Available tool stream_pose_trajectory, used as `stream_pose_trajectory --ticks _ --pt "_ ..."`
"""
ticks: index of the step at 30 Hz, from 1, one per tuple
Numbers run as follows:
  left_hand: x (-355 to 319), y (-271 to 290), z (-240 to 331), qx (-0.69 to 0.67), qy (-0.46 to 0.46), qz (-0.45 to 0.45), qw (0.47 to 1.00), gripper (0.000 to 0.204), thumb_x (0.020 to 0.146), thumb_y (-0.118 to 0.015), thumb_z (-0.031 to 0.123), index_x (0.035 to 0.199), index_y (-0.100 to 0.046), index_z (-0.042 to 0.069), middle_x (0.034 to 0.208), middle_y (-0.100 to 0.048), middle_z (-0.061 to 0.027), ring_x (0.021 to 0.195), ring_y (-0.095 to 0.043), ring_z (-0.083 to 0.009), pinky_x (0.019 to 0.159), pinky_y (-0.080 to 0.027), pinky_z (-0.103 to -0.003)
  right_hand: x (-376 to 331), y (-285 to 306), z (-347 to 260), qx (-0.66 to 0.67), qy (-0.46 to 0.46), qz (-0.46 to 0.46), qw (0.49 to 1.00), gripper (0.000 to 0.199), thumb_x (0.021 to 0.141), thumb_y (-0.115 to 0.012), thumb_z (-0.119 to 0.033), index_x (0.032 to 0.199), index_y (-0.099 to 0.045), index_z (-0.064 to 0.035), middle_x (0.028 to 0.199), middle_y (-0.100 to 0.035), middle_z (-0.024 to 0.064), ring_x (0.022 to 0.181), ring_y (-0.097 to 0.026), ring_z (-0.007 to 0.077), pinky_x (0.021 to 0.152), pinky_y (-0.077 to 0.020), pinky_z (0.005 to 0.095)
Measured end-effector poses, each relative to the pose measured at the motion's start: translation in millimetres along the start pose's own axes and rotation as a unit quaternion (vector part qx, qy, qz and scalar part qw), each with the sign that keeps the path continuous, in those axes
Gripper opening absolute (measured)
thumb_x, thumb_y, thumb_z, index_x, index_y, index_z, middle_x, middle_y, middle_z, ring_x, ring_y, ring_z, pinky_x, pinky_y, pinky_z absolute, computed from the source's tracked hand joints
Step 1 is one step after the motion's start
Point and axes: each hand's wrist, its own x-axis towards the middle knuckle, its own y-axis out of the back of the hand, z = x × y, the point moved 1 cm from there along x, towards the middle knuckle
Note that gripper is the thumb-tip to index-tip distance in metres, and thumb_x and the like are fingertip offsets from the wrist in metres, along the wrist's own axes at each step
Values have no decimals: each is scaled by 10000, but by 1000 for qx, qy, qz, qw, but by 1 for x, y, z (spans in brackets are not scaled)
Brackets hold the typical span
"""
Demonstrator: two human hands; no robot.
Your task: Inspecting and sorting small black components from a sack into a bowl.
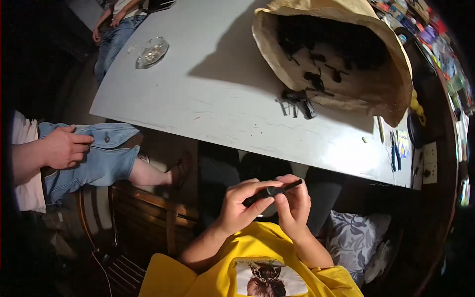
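Observation:
Close to my chest, below the table's near edge, I hold a small black plastic part (271, 192) with a thicker body and a thin straight stem. My left hand (237, 207) is closed round the thick end. Fingers and thumb of my right hand (295, 205) pinch it by the stem side, and they cover some of its shape. Beyond my hands, a big tan sack (277, 64) lies on the table with its mouth facing me. Several similar black parts (316, 79) are inside it, and a few black pieces (300, 101) lie just outside its lip.
The white table (208, 106) carries a glass ashtray (152, 52) and blue-handled pliers (395, 152) by the right edge. To my left, a seated person (84, 153) is beside a wooden chair (148, 208). Another person (121, 34) is farther off. A patterned cushion (354, 242) lies right.

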Motion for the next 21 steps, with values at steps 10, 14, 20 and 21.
stream_pose_trajectory --ticks 10,14,20,21 --pt "-3 -3 0 9 -48 15 999 191 746 -623 27 933 -617 -11 735 -618 -84 618 -564 -152 577 -436 -241 -1 12 -11 232 -191 -117 947 517 891 -407 -417 1178 -411 14 864 -539 59 666 -458 83 605 -375 186" --pt "-14 -13 -7 -34 -10 37 999 225 770 -642 127 946 -612 -11 832 -626 -69 704 -554 -104 636 -432 -220 -8 10 -5 155 -210 -127 957 353 899 -428 -252 1146 -443 0 871 -547 48 685 -480 84 578 -383 180" --pt "-51 -28 -24 -197 190 27 961 134 863 -525 117 959 -519 25 770 -518 20 648 -480 -36 577 -393 -163 -33 -5 15 -124 19 -30 992 202 862 -418 -90 1015 -512 5 659 -580 145 528 -581 263 511 -427 298" --pt "-57 -27 -25 -279 237 36 930 116 867 -517 125 945 -513 39 752 -501 29 624 -449 -20 547 -359 -149 -39 -6 19 -157 28 -40 986 200 857 -430 -99 1012 -514 -4 628 -578 123 522 -578 258 512 -427 311"
